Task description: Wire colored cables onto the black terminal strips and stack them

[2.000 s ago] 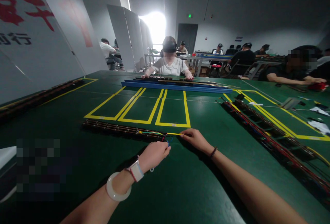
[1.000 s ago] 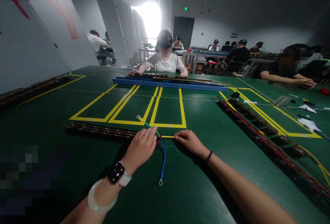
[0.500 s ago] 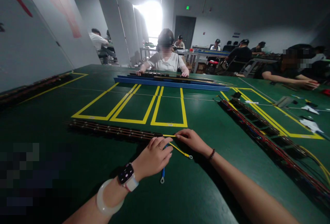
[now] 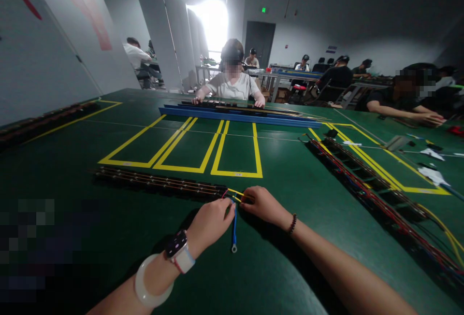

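A long black strip of modules with copper-coloured rods [image 4: 159,183] lies across the green table in front of me. At its right end, yellow wires [image 4: 235,192] run out to my right hand [image 4: 263,205], whose fingers are closed around them. My left hand [image 4: 213,219] is pinched at the same end, at the top of a blue wire [image 4: 234,225]. That wire hangs toward me and ends in a metal ring terminal [image 4: 234,248]. A thin red wire [image 4: 224,194] curves beside my left fingers. The yellow wires' far ends are hidden in my right hand.
Yellow tape rectangles [image 4: 181,169] mark the table beyond the strip. Wired strips [image 4: 357,182] lie at the right, another [image 4: 47,121] at the far left. Across the table a person [image 4: 232,83] handles strips on a blue tray [image 4: 235,116]; another person's hands [image 4: 431,118] are at right.
My right hand has closed around the yellow wires, and the yellow wire's ring end is no longer visible. My left fingers have drawn together into a pinch; the blue wire has shifted slightly right.
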Demonstrator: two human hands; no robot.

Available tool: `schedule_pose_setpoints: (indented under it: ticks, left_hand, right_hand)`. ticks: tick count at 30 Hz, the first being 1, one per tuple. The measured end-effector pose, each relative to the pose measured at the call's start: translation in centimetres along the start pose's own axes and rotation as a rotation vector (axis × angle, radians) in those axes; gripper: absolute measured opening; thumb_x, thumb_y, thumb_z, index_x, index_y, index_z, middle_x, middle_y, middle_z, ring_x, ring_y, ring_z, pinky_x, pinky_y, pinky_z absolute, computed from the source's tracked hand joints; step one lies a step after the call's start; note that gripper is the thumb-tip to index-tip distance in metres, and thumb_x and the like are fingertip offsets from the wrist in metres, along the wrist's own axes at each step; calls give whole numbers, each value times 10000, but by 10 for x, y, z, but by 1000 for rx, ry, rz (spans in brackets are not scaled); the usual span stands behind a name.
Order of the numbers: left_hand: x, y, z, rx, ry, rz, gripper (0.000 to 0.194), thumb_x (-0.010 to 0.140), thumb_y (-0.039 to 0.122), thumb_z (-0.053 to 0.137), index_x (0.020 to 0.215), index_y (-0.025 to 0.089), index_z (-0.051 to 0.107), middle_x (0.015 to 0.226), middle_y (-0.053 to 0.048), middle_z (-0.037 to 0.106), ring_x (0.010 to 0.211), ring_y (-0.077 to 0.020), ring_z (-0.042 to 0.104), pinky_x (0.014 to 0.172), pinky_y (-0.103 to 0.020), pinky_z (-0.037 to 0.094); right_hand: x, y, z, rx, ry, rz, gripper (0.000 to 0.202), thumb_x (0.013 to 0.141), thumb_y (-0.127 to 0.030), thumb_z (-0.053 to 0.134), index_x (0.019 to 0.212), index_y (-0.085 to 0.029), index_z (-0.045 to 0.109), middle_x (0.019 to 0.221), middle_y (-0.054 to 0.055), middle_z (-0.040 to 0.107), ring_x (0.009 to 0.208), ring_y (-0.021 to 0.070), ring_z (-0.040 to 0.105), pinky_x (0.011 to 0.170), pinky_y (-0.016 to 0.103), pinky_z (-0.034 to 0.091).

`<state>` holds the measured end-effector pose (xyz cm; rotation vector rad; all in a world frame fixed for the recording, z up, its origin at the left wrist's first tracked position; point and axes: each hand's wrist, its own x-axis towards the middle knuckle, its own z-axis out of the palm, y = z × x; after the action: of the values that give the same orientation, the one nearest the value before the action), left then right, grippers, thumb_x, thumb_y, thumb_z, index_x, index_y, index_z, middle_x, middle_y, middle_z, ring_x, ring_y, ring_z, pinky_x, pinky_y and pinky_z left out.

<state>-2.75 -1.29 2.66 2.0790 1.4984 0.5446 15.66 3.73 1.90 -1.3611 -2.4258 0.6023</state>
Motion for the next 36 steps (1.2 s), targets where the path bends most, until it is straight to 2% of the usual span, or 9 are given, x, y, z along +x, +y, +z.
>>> schedule_pose_setpoints:
  ticks: [2, 4, 7, 13, 21, 26, 30, 33, 36]
  left_hand:
    - [1, -2, 4, -267, -53, -123, 303, 890, 413, 414, 940, 170, 588, 815, -49, 628, 613, -138, 573, 535, -245, 392]
    - [4, -5, 9, -523, -171, -235, 333, 879, 446, 420, 1011, 165, 541, 697, -2, 589, 477, -100, 491, 453, -221, 349]
    - [6, -5, 17, -860, -286, -322, 337, 891, 433, 406, 1051, 147, 485, 551, 56, 486, 429, -84, 428, 431, -201, 326]
    - [6, 1, 28, -1269, -154, -384, 210, 882, 370, 495, 912, 162, 490, 715, 7, 553, 621, -94, 527, 577, -219, 395]
    - [6, 0, 28, -1388, -133, -439, 122, 872, 265, 533, 821, 156, 512, 726, -2, 568, 644, -102, 513, 680, -255, 403]
    - [6, -6, 31, -1331, -138, -424, 186, 855, 330, 550, 811, 157, 499, 702, 7, 553, 605, -94, 495, 603, -238, 371]
    - [6, -5, 29, -1228, -146, -420, 215, 885, 364, 484, 818, 160, 475, 654, 37, 511, 541, -70, 444, 525, -216, 310]
    - [5, 0, 24, -1163, -180, -412, 234, 900, 379, 445, 823, 159, 463, 616, 53, 481, 518, -67, 428, 513, -215, 294]
    - [4, 6, 18, -1125, -195, -442, 225, 912, 370, 419, 853, 158, 464, 600, 55, 478, 521, -73, 444, 525, -219, 310]
  right_hand:
    - [0, -2, -1, -1, 44, -4, 62, 790, -216, 608, 800, -159, 631, 800, 32, 646, 734, 134, 566, 634, 215, 364]
    - [-2, -6, -2, -24, 59, -11, 89, 836, -196, 559, 866, -166, 637, 833, 31, 644, 741, 126, 576, 628, 209, 371]
    - [-6, -15, -2, -219, 77, -47, 153, 898, -202, 489, 939, -191, 636, 845, 37, 627, 748, 141, 575, 639, 235, 375]
    - [-18, -38, 7, -552, 79, -169, 202, 866, -150, 514, 1054, -135, 587, 892, 79, 604, 801, 204, 544, 714, 319, 398]
    - [-29, -51, 15, -547, 60, -174, 267, 843, -142, 500, 1096, -91, 568, 922, 101, 566, 839, 222, 490, 735, 340, 401]
    - [-29, -52, -16, -424, 16, -193, 191, 905, -190, 439, 964, -177, 621, 867, 61, 564, 784, 170, 495, 710, 288, 377]
    - [-24, -43, -36, -339, 62, -85, 276, 916, -359, 466, 827, -183, 658, 795, 61, 598, 752, 159, 536, 684, 275, 366]
    - [-20, -32, -33, -240, -85, -7, 379, 874, -468, 503, 684, -178, 657, 644, 47, 602, 572, 127, 505, 547, 248, 326]
    - [-16, -20, -28, -26, -297, -3, 394, 880, -452, 483, 657, -178, 658, 572, 10, 594, 463, 81, 441, 459, 215, 259]
